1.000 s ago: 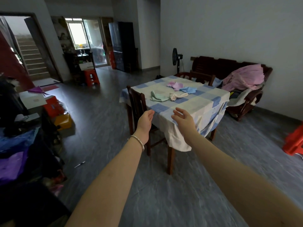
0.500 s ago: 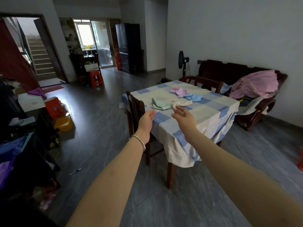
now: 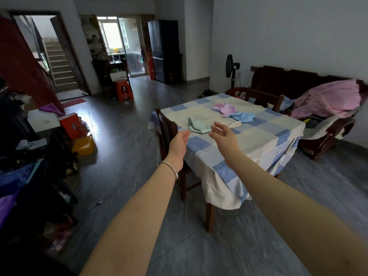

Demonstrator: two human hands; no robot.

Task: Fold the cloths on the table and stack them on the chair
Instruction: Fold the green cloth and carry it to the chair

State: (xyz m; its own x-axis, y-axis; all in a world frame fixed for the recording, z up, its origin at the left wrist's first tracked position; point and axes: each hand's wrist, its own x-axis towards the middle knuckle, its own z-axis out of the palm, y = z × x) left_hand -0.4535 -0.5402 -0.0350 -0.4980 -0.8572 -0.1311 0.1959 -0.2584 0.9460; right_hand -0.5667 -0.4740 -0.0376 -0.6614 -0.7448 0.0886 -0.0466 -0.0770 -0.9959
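A table [image 3: 258, 140] under a blue-and-cream checked cover stands ahead of me. On it lie several crumpled cloths: a mint green one [image 3: 198, 126], a cream one [image 3: 235, 124], a blue one [image 3: 243, 117] and a pink one [image 3: 226, 108]. A dark wooden chair [image 3: 166, 128] is pushed in at the table's left side. My left hand [image 3: 178, 144], a bracelet on its wrist, and my right hand [image 3: 224, 135] reach forward with fingers apart, holding nothing, short of the cloths.
A second chair [image 3: 262, 97] stands at the table's far side. A dark wooden sofa [image 3: 318, 90] with a pink heap of fabric [image 3: 330, 98] lines the right wall, a fan [image 3: 231, 66] beside it. Boxes and bags [image 3: 79, 134] clutter the left; a red stool [image 3: 123, 90] is behind.
I have come closer to the table, which now looks larger. Both hands stay stretched forward and empty; the right hand's fingers have spread wider.
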